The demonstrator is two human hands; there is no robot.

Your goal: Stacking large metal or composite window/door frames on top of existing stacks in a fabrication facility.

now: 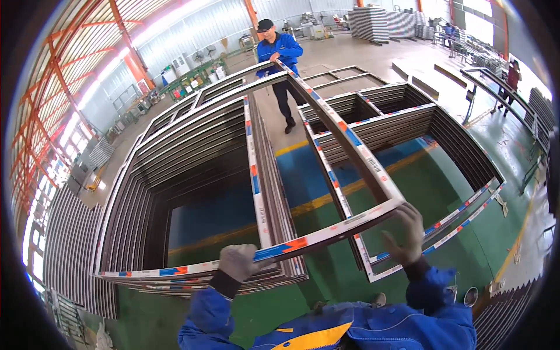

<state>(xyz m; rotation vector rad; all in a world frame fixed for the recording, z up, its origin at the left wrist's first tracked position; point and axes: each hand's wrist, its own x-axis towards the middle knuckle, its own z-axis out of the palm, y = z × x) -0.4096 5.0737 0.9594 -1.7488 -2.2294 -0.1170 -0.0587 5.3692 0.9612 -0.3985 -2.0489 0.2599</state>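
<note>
A large window frame (350, 135), dark with white, blue and red protective film, lies slanted across the top of a stack of similar frames (192, 135). My left hand (238, 261), in a grey glove, is closed round its near bar, left of the middle. My right hand (406, 233), also gloved, is at the frame's near right corner, thumb and fingers apart. Its fingertips are close to the corner; whether they press on it I cannot tell. At the far end, a co-worker (282, 52) in blue jacket and dark cap has a hand on the same frame.
A second stack of frames (461, 140) stands to the right, over green floor with a yellow line (303, 208). Bundled profiles (70, 251) lie at the left. A metal rack (501, 87) and another person (513, 81) are at the far right. Pale stacked profiles (385, 24) stand at the back.
</note>
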